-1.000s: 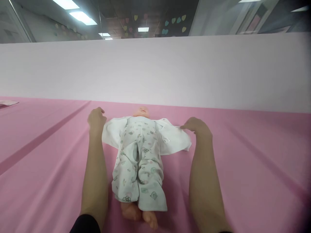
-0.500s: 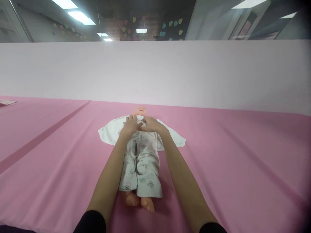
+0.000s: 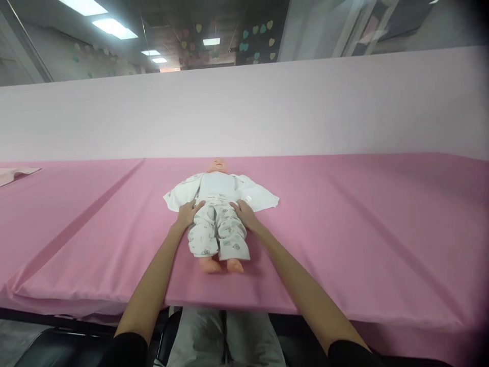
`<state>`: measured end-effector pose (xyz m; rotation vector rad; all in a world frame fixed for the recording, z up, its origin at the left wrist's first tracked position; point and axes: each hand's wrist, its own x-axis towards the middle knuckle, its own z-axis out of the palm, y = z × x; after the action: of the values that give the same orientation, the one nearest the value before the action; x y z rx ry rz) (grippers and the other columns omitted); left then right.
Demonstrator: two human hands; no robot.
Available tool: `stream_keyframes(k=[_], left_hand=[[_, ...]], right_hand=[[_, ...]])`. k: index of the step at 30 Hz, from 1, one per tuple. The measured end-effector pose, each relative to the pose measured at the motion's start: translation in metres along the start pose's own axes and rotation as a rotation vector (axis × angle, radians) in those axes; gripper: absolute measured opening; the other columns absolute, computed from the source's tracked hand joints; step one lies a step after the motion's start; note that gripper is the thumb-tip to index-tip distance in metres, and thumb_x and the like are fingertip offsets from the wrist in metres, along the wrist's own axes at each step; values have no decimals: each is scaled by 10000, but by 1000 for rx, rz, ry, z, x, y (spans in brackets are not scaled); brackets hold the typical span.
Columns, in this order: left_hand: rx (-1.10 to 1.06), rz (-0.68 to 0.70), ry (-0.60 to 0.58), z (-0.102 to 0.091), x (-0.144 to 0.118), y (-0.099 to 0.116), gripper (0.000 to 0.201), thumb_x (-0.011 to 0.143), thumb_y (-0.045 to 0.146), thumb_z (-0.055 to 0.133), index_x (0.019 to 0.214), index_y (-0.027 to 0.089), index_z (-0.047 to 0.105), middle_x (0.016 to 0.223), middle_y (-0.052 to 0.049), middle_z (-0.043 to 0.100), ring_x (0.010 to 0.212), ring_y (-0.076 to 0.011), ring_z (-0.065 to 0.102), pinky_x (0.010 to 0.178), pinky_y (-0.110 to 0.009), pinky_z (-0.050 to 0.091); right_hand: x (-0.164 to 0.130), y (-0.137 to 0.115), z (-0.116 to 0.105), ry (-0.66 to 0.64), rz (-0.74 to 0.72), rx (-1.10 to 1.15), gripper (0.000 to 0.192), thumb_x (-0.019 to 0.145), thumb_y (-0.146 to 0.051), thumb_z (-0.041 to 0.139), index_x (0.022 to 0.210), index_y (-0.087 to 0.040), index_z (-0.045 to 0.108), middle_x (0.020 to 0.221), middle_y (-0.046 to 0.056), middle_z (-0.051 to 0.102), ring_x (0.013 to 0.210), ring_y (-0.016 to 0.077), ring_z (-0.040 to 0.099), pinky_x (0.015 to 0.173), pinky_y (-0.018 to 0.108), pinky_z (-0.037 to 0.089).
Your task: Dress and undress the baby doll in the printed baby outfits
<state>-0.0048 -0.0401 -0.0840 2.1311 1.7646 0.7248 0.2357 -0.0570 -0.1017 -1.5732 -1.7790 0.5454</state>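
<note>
A baby doll (image 3: 217, 165) lies on its back with its feet toward me. It wears white patterned trousers (image 3: 229, 232), and a white top (image 3: 219, 185) with wide sleeves spread out to both sides. At the left edge of the waist, my left hand (image 3: 187, 214) grips the trousers, its thumb over the front. My right hand (image 3: 246, 214) holds the opposite side of the waist in the same way. The bare feet stick out below the trouser legs. Some fingertips are hidden against the cloth.
A pink sheet (image 3: 344, 244) with creases covers the table, its front edge just before my lap. Behind it rises a white panel (image 3: 244, 112) below glass. A folded pale cloth (image 3: 15, 175) lies at the far left. Black chair seats (image 3: 61, 349) show under the table edge.
Both hands have moved from the middle of the doll's upper waist outward and down to its two sides. My view has pulled back, showing the table's front edge and my lap.
</note>
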Motion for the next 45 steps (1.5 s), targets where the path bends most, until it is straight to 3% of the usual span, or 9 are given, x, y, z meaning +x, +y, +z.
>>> stream_keyframes(k=[9, 13, 17, 21, 26, 33, 39, 42, 45], left_hand=[[-72, -4, 67, 3, -41, -1, 474, 811, 669, 453, 701, 218, 355, 601, 51, 405, 638, -140, 421, 666, -264, 355], [-78, -18, 135, 5, -59, 8, 446, 867, 622, 381, 686, 214, 374, 611, 28, 445, 743, -176, 502, 850, -335, 376], [-133, 24, 83, 0, -85, 14, 420, 871, 613, 391, 884, 202, 478, 829, -31, 622, 947, -222, 570, 1014, -401, 331], [-207, 68, -12, -8, -108, 14, 662, 744, 622, 606, 1218, 196, 425, 1258, -93, 590, 1180, -256, 527, 992, -357, 400], [-226, -5, 8, -6, -129, 21, 674, 726, 660, 618, 1186, 197, 452, 1158, -94, 646, 1048, -256, 611, 836, -325, 476], [-125, -43, 94, -10, -158, 42, 392, 862, 546, 492, 1001, 185, 554, 978, -107, 679, 946, -289, 630, 786, -350, 441], [-238, 267, -48, -20, -190, 45, 819, 680, 535, 740, 1350, 217, 392, 1333, -90, 526, 1186, -272, 517, 973, -353, 424], [-175, 245, 16, -14, -198, 47, 825, 665, 562, 745, 1330, 210, 407, 1304, -99, 540, 1171, -289, 515, 975, -380, 414], [-139, 145, 80, -4, -202, 51, 718, 691, 586, 708, 1228, 188, 446, 1192, -98, 602, 1070, -289, 558, 883, -378, 434]], right_hand=[[-67, -16, -5, -37, 64, 178, 551, 818, -681, 466, 1091, -205, 418, 1061, 64, 559, 1038, 251, 492, 912, 382, 393], [-102, -30, -13, -109, 137, 219, 705, 786, -704, 497, 1267, -206, 366, 1299, 117, 489, 1299, 349, 312, 1087, 532, 208], [-132, -39, -14, -151, 106, 186, 888, 724, -647, 620, 1392, -176, 271, 1425, 135, 388, 1383, 346, 216, 1153, 530, 30], [-150, -39, -8, -63, 91, 246, 953, 658, -574, 723, 1393, -169, 273, 1403, 142, 421, 1329, 311, 345, 1125, 471, 234], [-160, -39, 0, 44, 43, 370, 723, 709, -522, 695, 1284, -197, 402, 1255, 77, 559, 1138, 248, 535, 949, 356, 432], [-173, -47, 8, 158, 109, 265, 385, 767, -479, 625, 1008, -198, 518, 955, 43, 626, 909, 250, 588, 783, 340, 465], [-190, -44, 10, 63, -81, 164, 593, 841, -540, 556, 1258, -141, 417, 1223, 155, 530, 1169, 310, 478, 977, 428, 404], [-197, -45, 9, 60, -82, 75, 729, 750, -494, 696, 1295, -132, 373, 1249, 172, 506, 1195, 338, 448, 992, 449, 393], [-200, -49, 12, 107, -39, 29, 548, 764, -430, 693, 1166, -154, 445, 1153, 143, 560, 1125, 324, 500, 931, 424, 431]])
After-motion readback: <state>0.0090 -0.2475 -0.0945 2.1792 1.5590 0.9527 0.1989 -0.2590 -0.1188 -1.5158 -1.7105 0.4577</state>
